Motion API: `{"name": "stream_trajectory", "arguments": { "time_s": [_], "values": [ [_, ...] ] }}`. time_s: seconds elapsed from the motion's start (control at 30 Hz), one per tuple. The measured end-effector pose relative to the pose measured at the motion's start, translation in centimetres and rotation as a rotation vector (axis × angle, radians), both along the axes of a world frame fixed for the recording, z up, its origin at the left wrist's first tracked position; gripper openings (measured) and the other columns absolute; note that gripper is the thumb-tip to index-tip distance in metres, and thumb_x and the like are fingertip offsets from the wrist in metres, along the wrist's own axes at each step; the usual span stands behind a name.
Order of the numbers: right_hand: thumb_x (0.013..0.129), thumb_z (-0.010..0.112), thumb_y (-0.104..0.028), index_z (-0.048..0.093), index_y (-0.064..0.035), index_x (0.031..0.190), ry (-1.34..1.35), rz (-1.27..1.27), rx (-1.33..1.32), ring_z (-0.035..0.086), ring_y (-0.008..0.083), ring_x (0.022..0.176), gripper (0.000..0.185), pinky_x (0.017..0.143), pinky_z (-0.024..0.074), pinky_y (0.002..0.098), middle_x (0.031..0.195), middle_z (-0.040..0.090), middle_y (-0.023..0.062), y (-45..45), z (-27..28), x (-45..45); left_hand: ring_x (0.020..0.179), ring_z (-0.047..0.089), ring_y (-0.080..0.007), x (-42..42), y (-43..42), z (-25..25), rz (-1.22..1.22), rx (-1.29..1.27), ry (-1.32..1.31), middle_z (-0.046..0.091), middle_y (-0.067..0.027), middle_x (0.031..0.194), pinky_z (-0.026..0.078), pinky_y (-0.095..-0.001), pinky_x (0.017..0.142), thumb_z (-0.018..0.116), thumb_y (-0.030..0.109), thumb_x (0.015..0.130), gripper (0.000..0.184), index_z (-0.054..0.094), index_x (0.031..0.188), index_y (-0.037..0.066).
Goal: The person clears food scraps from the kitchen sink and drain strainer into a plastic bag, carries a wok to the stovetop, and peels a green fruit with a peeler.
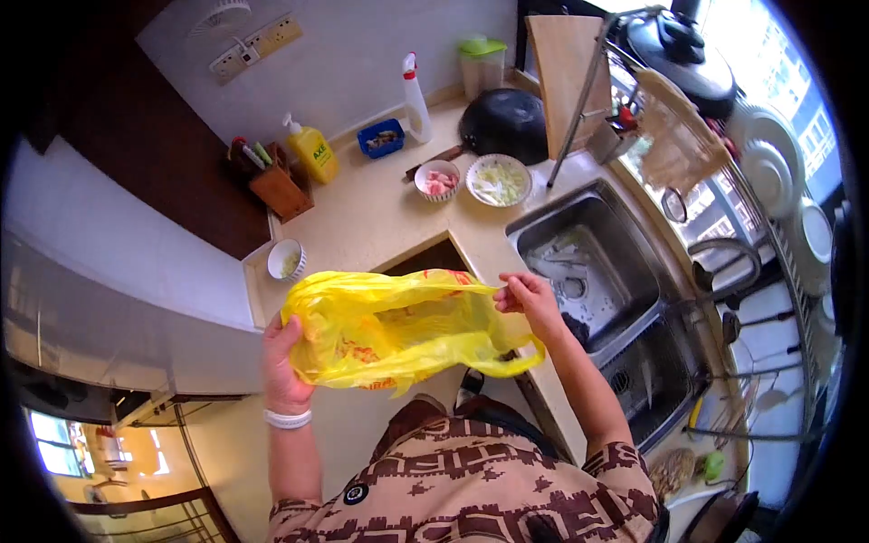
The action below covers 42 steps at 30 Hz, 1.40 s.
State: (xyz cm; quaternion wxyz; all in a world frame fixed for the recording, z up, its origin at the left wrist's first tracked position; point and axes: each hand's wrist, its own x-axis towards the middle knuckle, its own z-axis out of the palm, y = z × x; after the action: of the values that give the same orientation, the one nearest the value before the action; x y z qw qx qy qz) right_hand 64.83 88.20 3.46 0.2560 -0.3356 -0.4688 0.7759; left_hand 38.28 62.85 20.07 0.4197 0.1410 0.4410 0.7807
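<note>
Yellow bag (362,350) (gaping) stretches between both grips (286,362) (528,300).

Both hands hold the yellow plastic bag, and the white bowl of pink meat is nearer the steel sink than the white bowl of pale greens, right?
No: in the head view, the bowl of greens is nearer the sink than the meat bowl. Left hand and right hand hold the bag.

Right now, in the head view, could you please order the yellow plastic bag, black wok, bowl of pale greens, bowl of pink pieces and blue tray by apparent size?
1. Yellow plastic bag
2. Black wok
3. Bowl of pale greens
4. Bowl of pink pieces and blue tray: too alike to rank
</note>
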Motion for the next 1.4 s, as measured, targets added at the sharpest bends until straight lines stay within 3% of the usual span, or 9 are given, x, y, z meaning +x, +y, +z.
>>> {"name": "stream_trajectory", "arguments": {
  "time_s": [0.33,0.6,0.77,0.83,0.93,1.07,1.2,1.33,1.4],
  "values": [
    [0.095,0.057,-0.027,0.062,-0.0010,0.117,-0.183,0.220,0.151,0.058,0.0100,0.077,0.034,0.071,0.0489,0.0242,0.091,0.064,0.0021,5.5,-5.0,-8.9,0.116,0.056,-0.0268,-8.6,10.7,-0.7,-0.062,-0.058,-0.051,0.060,-0.0103,0.125,0.045,-0.0447,0.100,0.058,0.026,0.094,0.037,0.055,0.126,0.008],
    [0.093,0.058,-0.024,0.063,-0.0026,0.114,-0.291,-0.252,-0.081,0.059,0.0080,0.072,0.030,0.065,0.0490,0.0235,0.086,0.066,0.0037,3.6,-9.8,1.5,0.114,0.058,-0.0275,-7.9,20.3,-1.3,-0.392,-0.119,-0.377,0.059,-0.0127,0.125,0.046,-0.0448,0.099,0.057,0.020,0.094,0.040,0.051,0.129,0.004],
    [0.084,0.065,-0.021,0.062,-0.0011,0.114,-0.889,-0.615,0.175,0.067,0.0225,0.078,0.035,0.072,0.0529,0.0331,0.089,0.069,0.0124,4.8,-18.9,13.1,0.109,0.061,-0.0261,-4.8,23.2,-4.2,-0.483,-0.234,-0.223,0.061,-0.0141,0.122,0.048,-0.0420,0.097,0.059,0.014,0.091,0.040,0.051,0.127,0.000],
    [0.079,0.070,-0.026,0.060,-0.0012,0.115,-1.400,-0.318,0.190,0.066,0.0316,0.093,0.045,0.084,0.0519,0.0396,0.102,0.068,0.0179,6.1,-22.6,16.6,0.110,0.061,-0.0264,-2.3,24.4,-5.1,-0.514,-0.259,-0.215,0.061,-0.0141,0.122,0.049,-0.0428,0.096,0.057,0.015,0.093,0.037,0.051,0.127,0.001],
    [0.075,0.076,-0.030,0.038,-0.0099,0.138,-1.545,0.026,-0.013,0.052,0.0410,0.118,0.077,0.094,0.0483,0.0462,0.135,0.045,0.0240,7.8,-25.8,18.2,0.108,0.062,-0.0261,0.6,24.7,-6.6,-0.500,-0.335,-0.207,0.061,-0.0139,0.121,0.051,-0.0425,0.094,0.055,0.015,0.094,0.035,0.052,0.126,0.001],
    [0.072,0.079,-0.019,0.041,-0.0149,0.132,-1.522,0.132,0.109,0.051,0.0450,0.117,0.071,0.092,0.0495,0.0489,0.135,0.040,0.0249,9.6,-28.0,17.8,0.103,0.063,-0.0246,3.2,25.5,-7.1,-0.516,-0.346,-0.101,0.063,-0.0124,0.117,0.052,-0.0409,0.092,0.055,0.015,0.093,0.032,0.053,0.122,0.001],
    [0.068,0.076,-0.016,0.050,-0.0135,0.117,-1.397,-0.099,0.133,0.058,0.0428,0.102,0.056,0.086,0.0504,0.0492,0.114,0.048,0.0214,11.9,-27.5,18.5,0.102,0.064,-0.0248,3.9,25.8,-6.9,-0.494,-0.354,-0.072,0.063,-0.0140,0.117,0.052,-0.0394,0.091,0.059,0.015,0.090,0.037,0.053,0.123,-0.001],
    [0.066,0.071,-0.018,0.052,-0.0125,0.113,-1.210,-0.696,0.539,0.056,0.0380,0.096,0.051,0.083,0.0492,0.0462,0.108,0.049,0.0184,12.0,-21.1,21.7,0.106,0.062,-0.0243,3.4,25.8,-7.1,-0.475,-0.363,-0.021,0.062,-0.0126,0.119,0.050,-0.0409,0.093,0.056,0.019,0.094,0.034,0.055,0.123,0.003],
    [0.066,0.068,-0.017,0.054,-0.0094,0.107,-1.171,-0.866,0.471,0.054,0.0332,0.096,0.043,0.086,0.0465,0.0412,0.104,0.051,0.0144,10.5,-15.7,23.9,0.107,0.061,-0.0245,3.1,26.2,-7.4,-0.497,-0.353,-0.013,0.062,-0.0127,0.120,0.050,-0.0413,0.094,0.057,0.021,0.093,0.036,0.054,0.124,0.002]
  ]
}}
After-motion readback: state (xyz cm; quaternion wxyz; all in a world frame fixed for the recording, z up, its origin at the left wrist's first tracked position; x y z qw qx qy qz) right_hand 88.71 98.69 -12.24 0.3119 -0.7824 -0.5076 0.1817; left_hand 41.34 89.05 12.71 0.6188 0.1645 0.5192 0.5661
